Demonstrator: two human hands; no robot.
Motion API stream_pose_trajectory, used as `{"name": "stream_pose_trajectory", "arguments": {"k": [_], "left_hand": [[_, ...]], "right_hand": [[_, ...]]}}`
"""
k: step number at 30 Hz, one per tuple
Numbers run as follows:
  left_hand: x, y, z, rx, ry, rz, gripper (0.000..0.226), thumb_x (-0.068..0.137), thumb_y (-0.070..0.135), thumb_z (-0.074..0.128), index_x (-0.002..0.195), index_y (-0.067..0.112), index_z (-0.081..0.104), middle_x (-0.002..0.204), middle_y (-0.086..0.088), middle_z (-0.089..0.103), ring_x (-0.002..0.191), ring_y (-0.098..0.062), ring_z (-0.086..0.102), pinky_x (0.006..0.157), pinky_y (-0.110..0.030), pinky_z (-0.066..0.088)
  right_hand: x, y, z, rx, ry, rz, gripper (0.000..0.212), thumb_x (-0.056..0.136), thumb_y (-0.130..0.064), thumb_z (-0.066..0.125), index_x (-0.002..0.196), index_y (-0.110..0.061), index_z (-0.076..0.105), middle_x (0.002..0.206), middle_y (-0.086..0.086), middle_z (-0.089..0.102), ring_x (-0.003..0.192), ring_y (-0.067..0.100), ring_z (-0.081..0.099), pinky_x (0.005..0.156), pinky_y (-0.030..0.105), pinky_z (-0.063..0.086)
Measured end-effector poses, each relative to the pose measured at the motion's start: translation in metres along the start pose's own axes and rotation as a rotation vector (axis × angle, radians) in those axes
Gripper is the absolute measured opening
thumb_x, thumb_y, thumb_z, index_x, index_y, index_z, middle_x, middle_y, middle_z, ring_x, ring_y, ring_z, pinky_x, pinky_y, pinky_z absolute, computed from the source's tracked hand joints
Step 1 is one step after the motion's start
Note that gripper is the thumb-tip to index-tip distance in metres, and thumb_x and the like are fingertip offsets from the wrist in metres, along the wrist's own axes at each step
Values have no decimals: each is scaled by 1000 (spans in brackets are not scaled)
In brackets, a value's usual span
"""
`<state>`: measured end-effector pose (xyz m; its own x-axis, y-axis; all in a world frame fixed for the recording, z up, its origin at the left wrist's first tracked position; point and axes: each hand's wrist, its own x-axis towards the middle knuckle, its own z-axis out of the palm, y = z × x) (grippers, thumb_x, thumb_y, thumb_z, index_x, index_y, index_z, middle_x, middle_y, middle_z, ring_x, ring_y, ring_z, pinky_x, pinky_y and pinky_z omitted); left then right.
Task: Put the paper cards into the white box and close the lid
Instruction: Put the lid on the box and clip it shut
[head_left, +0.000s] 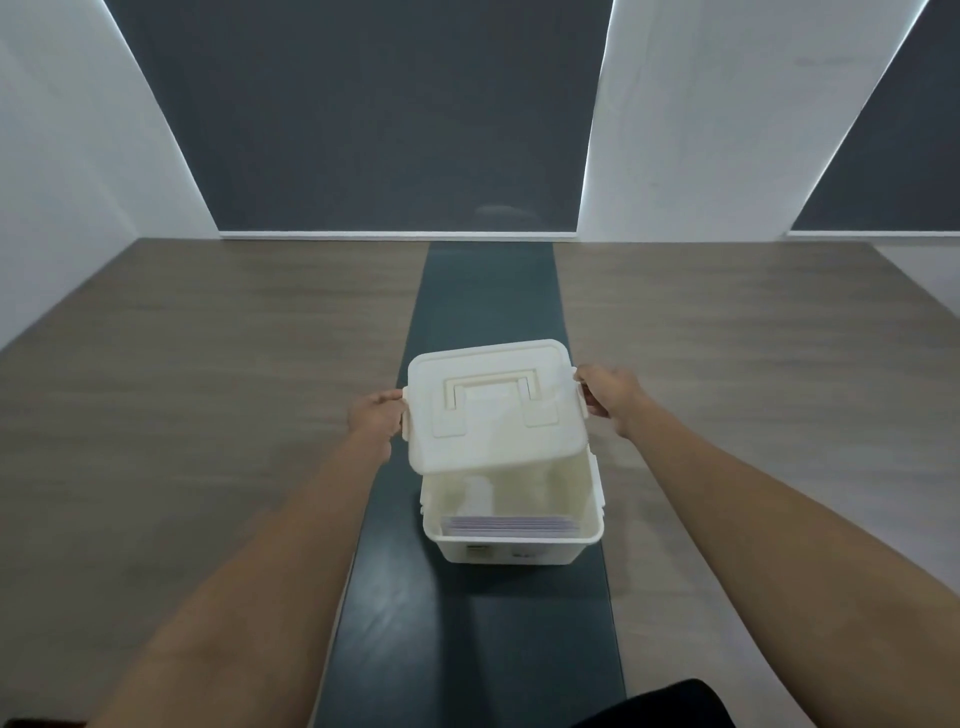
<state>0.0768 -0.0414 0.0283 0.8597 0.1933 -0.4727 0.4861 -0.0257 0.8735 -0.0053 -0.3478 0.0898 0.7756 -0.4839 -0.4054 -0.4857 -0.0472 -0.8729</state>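
Note:
The white box (511, 548) stands on the dark strip of the table, open at its near side. Inside it, against the near wall, a stack of pale purple paper cards (510, 524) stands on edge. The white lid (493, 402), with a flat handle folded on top, hovers tilted over the far half of the box. My left hand (375, 413) grips the lid's left clasp and my right hand (609, 395) grips its right clasp.
The table (208, 389) has brown wood-grain sides and a dark teal strip (483, 639) down the middle. White walls with dark grey panels rise behind the far edge. A black piece of clothing (665, 706) shows at the bottom right.

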Motion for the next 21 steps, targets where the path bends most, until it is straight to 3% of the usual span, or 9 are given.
{"name": "stream_pose_trajectory", "arguments": {"k": [3, 5, 7, 14, 16, 18, 21], "left_hand": [[0, -5, 4, 29, -2, -5, 18, 85, -2, 61, 88, 13, 69, 90, -15, 70, 81, -25, 60, 87, -39, 55], [-2, -7, 8, 43, -15, -20, 13, 89, -3, 61, 91, 8, 67, 83, -12, 68, 75, -26, 63, 78, -35, 57], [-4, -10, 9, 75, -20, -32, 19, 92, -3, 58, 81, 12, 62, 80, -7, 66, 67, -19, 63, 63, -26, 57], [0, -40, 7, 237, -30, -99, 13, 91, -2, 58, 85, 6, 67, 80, -11, 64, 62, -14, 58, 42, -18, 52], [-1, -50, 8, 272, -62, -111, 17, 90, -5, 56, 79, 5, 63, 68, -10, 55, 46, -9, 52, 34, -14, 45], [1, -60, 8, 322, -92, -114, 26, 89, -7, 52, 68, 8, 55, 61, -7, 43, 30, -6, 38, 31, -12, 37], [9, -73, 6, 379, -102, -121, 18, 86, -3, 52, 73, 9, 55, 70, -11, 49, 49, -15, 46, 41, -16, 44]], "right_hand": [[2, 8, -3, -35, 29, 41, 31, 78, -13, 61, 55, -16, 41, 50, 1, 37, 45, 19, 29, 51, 28, 31], [2, 14, -4, -56, 39, 74, 24, 76, -12, 61, 58, -15, 45, 52, 3, 39, 46, 19, 30, 56, 30, 33], [4, 20, -6, -65, 41, 100, 19, 75, -8, 60, 59, -13, 49, 54, 4, 41, 47, 19, 32, 56, 31, 34], [3, 50, -11, -142, -15, 172, 21, 86, -8, 59, 65, -10, 56, 59, 7, 51, 50, 17, 43, 55, 27, 45], [0, 57, -12, -165, -33, 194, 23, 87, -9, 58, 64, -10, 55, 59, 8, 51, 50, 17, 43, 54, 25, 44], [-2, 66, -13, -183, -54, 210, 25, 87, -9, 57, 63, -10, 53, 59, 8, 50, 49, 17, 42, 53, 25, 42], [-5, 77, -14, -212, -73, 232, 22, 86, -10, 56, 64, -10, 53, 60, 9, 52, 50, 18, 44, 56, 27, 44]]}}
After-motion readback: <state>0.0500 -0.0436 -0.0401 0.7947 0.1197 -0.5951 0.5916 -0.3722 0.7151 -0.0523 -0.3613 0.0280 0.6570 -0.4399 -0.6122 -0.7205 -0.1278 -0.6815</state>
